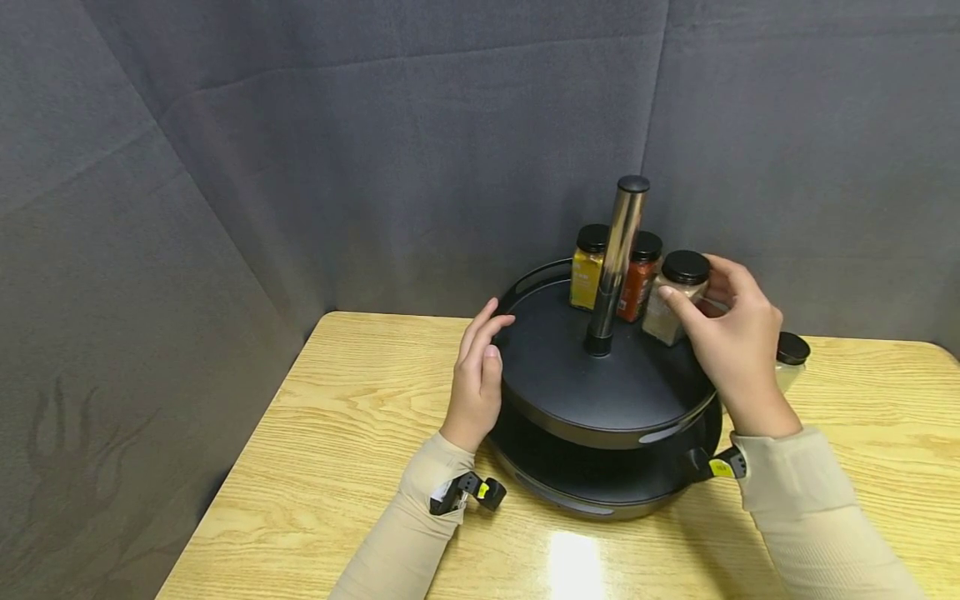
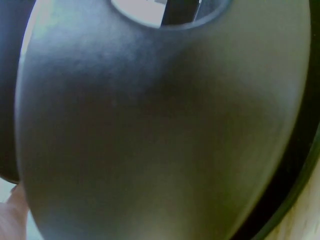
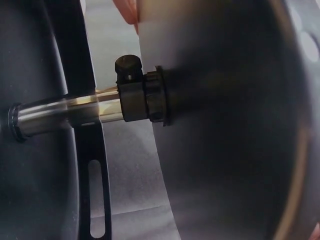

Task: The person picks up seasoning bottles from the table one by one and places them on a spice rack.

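Observation:
A two-tier black round rack (image 1: 555, 375) stands on the table, a metal pole (image 1: 621, 250) rising through its middle. At the right of its upper tray, my right hand (image 1: 738, 333) grips a square spice jar (image 1: 663, 312) with a black lid and pale brown contents, thumb on the near side and fingers behind. My left hand (image 1: 476, 375) is at the upper tray's left rim, fingers loosely extended. Behind the pole on that tray are a yellow spice jar (image 1: 585, 275) and a red one (image 1: 636, 287). The left wrist view is mostly filled by the tray's side wall (image 2: 160, 125).
Another black-lidded jar (image 1: 792, 350) is on the wooden table (image 1: 375, 392) to the right, partly behind my right hand. Below the upper tray, the pole carries a collar with a black knob (image 3: 128, 65). Grey cloth (image 1: 375, 167) hangs behind the table.

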Available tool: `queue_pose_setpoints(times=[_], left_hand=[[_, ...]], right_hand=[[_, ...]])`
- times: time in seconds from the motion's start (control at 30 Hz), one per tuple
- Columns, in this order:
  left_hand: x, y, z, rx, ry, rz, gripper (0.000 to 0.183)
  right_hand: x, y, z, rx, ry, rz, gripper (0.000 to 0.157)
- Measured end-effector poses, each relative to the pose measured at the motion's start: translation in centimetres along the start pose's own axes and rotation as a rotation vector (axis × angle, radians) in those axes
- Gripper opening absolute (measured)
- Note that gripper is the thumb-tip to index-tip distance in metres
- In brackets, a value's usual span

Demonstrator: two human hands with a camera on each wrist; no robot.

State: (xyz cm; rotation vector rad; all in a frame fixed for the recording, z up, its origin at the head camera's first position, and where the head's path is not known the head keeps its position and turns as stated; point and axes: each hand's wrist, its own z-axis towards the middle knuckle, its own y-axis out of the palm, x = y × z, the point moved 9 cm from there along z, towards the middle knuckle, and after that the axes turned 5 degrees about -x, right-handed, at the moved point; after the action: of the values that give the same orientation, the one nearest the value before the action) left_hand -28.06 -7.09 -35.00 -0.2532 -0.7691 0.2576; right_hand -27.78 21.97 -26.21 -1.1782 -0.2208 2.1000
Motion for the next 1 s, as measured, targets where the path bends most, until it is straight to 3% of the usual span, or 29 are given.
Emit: queue_pose_setpoints(times=[0.5, 1.0], left_hand=[[0.1, 0.0, 0.1, -0.011, 0.002, -0.007, 0.058], [0.2, -0.6, 0.2, -0.008, 0.009, 0.007, 0.059]], right_hand=[[0.3, 1.2, 0.2, -0.156, 0.066, -0.074, 0.063], [0.0, 1.9, 0.1, -0.216, 0.063, -0.122, 0.064]])
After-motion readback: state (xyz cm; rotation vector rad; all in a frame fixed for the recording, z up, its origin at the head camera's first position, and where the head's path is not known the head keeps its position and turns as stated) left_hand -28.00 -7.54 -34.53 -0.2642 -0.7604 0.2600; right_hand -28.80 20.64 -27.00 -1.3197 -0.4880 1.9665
